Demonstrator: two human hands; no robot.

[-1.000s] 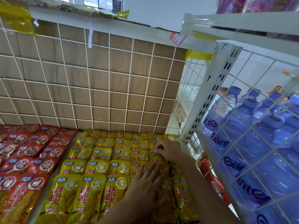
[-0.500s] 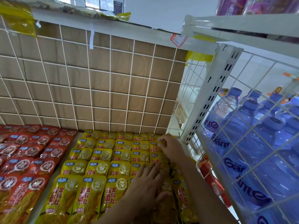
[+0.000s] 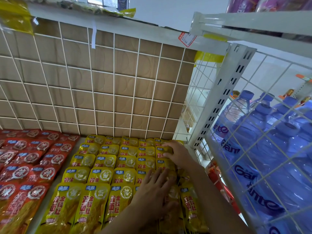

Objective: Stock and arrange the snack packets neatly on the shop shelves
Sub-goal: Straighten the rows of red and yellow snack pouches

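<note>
Yellow snack packets (image 3: 103, 176) lie in overlapping rows on the shelf, several columns wide. My left hand (image 3: 155, 193) lies flat, fingers spread, pressing on the packets of the right-hand columns near the front. My right hand (image 3: 177, 153) reaches to the back right corner, fingers curled over the edge of a yellow packet (image 3: 163, 152) in the rightmost column; how firmly it grips is unclear. Red snack packets (image 3: 30, 159) fill the rows to the left.
A white wire grid over a brown backing (image 3: 104, 85) closes the back. A white slotted upright (image 3: 219, 98) and a wire side panel stand on the right, with blue water bottles (image 3: 263, 149) behind. A narrow strip of white shelf (image 3: 67, 161) separates red from yellow rows.
My right hand has slid along the rightmost column toward the back corner. My left hand has stayed flat on the front packets.
</note>
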